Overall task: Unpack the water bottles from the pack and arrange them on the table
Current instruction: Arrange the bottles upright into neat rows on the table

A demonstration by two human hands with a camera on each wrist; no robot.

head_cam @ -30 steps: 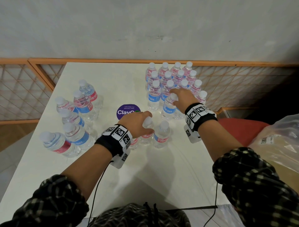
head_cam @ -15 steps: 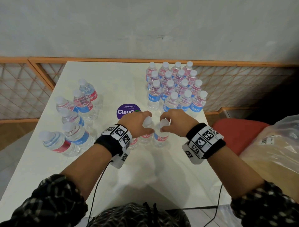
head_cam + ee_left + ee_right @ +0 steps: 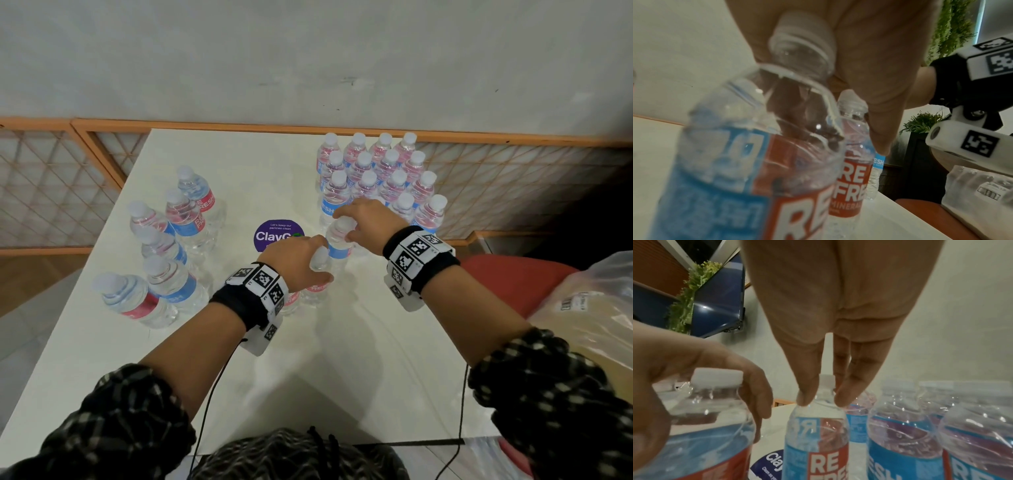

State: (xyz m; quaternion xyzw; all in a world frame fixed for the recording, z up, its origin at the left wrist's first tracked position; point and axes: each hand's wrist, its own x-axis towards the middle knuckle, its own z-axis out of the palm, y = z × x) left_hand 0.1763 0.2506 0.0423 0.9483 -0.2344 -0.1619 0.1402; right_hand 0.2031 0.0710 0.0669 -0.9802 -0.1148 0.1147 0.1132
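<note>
We take this for an office pantry or break area: a purple sticker (image 3: 280, 234) on the white surface (image 3: 342, 359) asks us to keep our pantries clean. We also see a plain wall (image 3: 308, 51), orange-framed lattice partitions (image 3: 44, 185), greenery in planters (image 3: 920, 125) and a red seat (image 3: 513, 281).

A round purple sticker (image 3: 279, 234) reading "ClayGo" lies flat on the table's middle, its near edge hidden; an orange-framed lattice rail (image 3: 44, 181) runs along the table's far and left sides, under a pale grey wall (image 3: 308, 58); a red seat (image 3: 513, 284) stands just right of the table; green plants (image 3: 953, 24) rise behind it in the left wrist view; a dark blue panel (image 3: 719, 301) with leafy stems (image 3: 692, 293) beside it shows in the right wrist view.
</note>
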